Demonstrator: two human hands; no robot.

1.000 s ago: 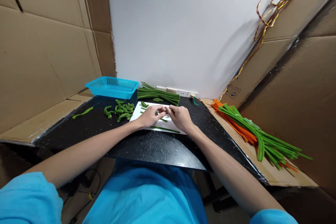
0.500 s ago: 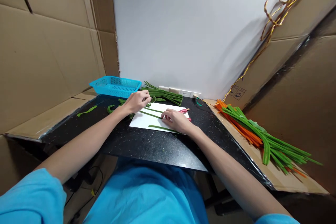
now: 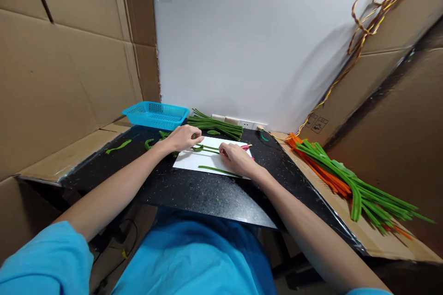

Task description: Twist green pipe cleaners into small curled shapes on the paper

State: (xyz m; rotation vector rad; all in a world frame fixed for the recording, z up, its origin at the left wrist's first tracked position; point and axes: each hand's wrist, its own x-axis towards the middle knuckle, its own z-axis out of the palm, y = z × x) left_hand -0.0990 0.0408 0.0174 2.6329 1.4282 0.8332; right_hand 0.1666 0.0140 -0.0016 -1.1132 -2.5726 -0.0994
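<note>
A white sheet [image 3: 188, 161] lies on the black table. Over its far left part my left hand [image 3: 185, 139] is closed in a pinch on a green pipe cleaner [image 3: 197, 148] whose end is curled. My right hand [image 3: 237, 159] has its fingertips closed on the right part of a green pipe cleaner; whether it is the same one I cannot tell. Along the sheet's near edge lies a straight green pipe cleaner [image 3: 218, 170]. A red-handled tool [image 3: 246, 147] shows partly behind my right hand. Curled green pieces [image 3: 163, 135] lie beside my left hand.
A blue basket [image 3: 155, 117] stands at the back left, beside a bundle of dark green pipe cleaners [image 3: 218, 124]. Orange pipe cleaners [image 3: 320, 170] and bright green pipe cleaners [image 3: 363, 189] lie on cardboard at the right. A bent green strip [image 3: 118, 146] lies at the left.
My left hand has moved slightly down and right, and the curled end now shows under its fingers. My right hand has shifted slightly right on the sheet. The whole view has shifted a little.
</note>
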